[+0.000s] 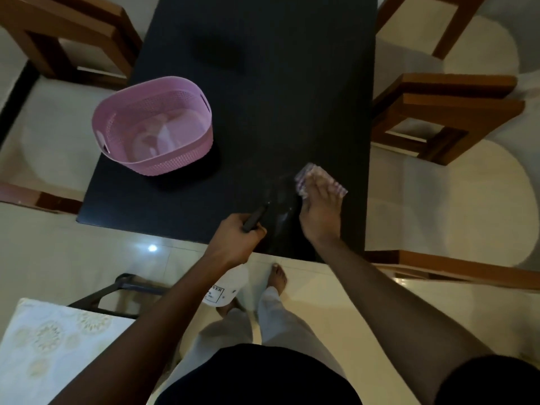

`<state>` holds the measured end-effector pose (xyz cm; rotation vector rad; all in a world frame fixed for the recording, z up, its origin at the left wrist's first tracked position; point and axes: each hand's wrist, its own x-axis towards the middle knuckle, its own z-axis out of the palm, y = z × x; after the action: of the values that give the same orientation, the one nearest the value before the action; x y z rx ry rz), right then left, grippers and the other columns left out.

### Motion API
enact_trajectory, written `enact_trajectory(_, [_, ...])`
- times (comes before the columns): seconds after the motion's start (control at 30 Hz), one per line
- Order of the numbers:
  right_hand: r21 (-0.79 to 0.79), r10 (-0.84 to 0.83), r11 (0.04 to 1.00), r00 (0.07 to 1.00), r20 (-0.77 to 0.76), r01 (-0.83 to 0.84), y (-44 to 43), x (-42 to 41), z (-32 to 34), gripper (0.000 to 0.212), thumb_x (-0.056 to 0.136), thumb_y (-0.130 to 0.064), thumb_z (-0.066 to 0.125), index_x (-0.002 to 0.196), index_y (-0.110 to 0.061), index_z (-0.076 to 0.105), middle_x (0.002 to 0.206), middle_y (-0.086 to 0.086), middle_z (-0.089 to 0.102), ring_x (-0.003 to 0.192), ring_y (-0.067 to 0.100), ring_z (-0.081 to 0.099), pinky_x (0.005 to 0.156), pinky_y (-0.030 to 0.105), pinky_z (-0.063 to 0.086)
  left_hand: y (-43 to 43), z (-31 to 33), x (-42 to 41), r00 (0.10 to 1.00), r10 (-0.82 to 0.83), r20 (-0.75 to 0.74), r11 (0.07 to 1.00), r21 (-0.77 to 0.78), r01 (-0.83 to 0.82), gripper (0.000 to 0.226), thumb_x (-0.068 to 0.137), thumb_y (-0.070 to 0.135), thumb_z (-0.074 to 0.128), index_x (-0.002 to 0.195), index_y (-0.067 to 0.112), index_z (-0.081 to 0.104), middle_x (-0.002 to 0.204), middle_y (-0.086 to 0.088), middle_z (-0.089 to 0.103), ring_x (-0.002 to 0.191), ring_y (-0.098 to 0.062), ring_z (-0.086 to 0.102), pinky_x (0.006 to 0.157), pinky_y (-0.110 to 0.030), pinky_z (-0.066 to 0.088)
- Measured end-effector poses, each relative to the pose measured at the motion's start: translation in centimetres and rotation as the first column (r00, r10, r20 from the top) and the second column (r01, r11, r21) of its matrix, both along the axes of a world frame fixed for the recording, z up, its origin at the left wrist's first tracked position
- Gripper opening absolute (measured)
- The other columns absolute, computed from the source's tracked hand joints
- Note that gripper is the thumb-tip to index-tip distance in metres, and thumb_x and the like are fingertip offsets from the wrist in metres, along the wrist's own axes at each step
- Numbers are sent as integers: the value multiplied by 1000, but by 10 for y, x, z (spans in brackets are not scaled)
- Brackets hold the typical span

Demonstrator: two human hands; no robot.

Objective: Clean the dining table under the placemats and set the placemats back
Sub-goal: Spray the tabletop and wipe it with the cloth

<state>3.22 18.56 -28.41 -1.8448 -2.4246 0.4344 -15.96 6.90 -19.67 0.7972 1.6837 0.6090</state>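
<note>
The dark dining table (263, 83) fills the upper middle of the head view. My right hand (320, 214) presses flat on a pink-and-white patterned cloth (309, 173) near the table's near right corner; a wet smear shines just left of it. My left hand (238, 238) grips the dark trigger head of a white spray bottle (226, 287), whose body hangs below the table's near edge. A pale placemat with round gold patterns (49, 346) lies on a surface at the lower left.
A pink perforated basket (152, 124) with pale items inside stands on the table's left side. Wooden chairs (444, 112) flank the table on both sides. A dark metal frame (117, 293) stands by the placemat. My bare feet are on the cream tile floor.
</note>
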Motion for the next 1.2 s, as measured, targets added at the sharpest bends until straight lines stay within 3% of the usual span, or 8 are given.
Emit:
enact_trajectory(0.1, [-32,419,908,908,12,-418,-39,3,-1,67,99,-21,58,161,-25,33,168,5,31,159,28,19,130,52,11,5,0,3,1000,16,-4,1000,15,-16,22,101,18,65,80,13,65,55,2,56,40,-9,51,45,-27,44])
enact_trajectory(0.23, [-144,807,590,586,72,-795,-27,49,7,76,100,-23,51,165,-37,14,173,-4,17,161,25,8,130,50,6,6,1,7,999,-26,-25,999,23,27,17,100,22,66,83,18,67,74,-9,70,43,-7,56,47,-25,46])
enact_trajectory(0.43, [-21,268,963,963,-10,-268,91,54,10,64,103,-18,47,163,-26,27,172,2,23,160,21,12,130,53,14,-5,-3,9,1000,-13,-24,999,34,14,10,100,18,65,93,16,71,87,-17,74,46,-9,58,51,-25,50])
enact_trajectory(0.53, [-86,-58,995,997,-42,55,126,11,4,63,105,-24,42,165,-27,22,174,1,14,161,23,7,130,52,7,-10,-2,10,999,24,-48,999,47,-21,10,99,16,66,91,15,72,78,-11,72,45,-9,58,52,-28,50])
enact_trajectory(0.7, [-11,315,949,949,-26,-315,52,-44,-1,67,96,-19,47,161,-22,33,170,4,28,158,27,19,129,53,12,-14,1,9,992,97,-77,993,75,-91,13,96,14,65,84,15,71,74,-12,72,44,-15,58,51,-33,51])
enact_trajectory(0.93, [-172,761,639,648,5,-749,-86,30,-13,89,95,-21,53,162,-44,0,175,-6,0,161,26,-6,128,52,2,-9,4,8,994,101,-42,992,81,-98,12,98,14,64,88,11,70,72,-12,69,46,-8,60,51,-28,49])
enact_trajectory(1.07, [-77,566,822,824,14,-564,-68,103,9,74,93,-4,45,160,-31,29,167,-2,34,158,16,14,129,47,16,-6,2,10,997,77,-31,994,84,-75,10,100,15,65,92,14,71,87,-13,74,44,-8,60,49,-24,48])
enact_trajectory(1.2, [-50,179,982,983,-50,-181,9,125,17,72,97,-2,56,161,-23,31,168,-2,32,158,15,22,129,46,24,-2,1,15,998,58,-20,995,76,-56,7,102,17,64,98,16,69,93,-10,74,48,-5,62,50,-18,47])
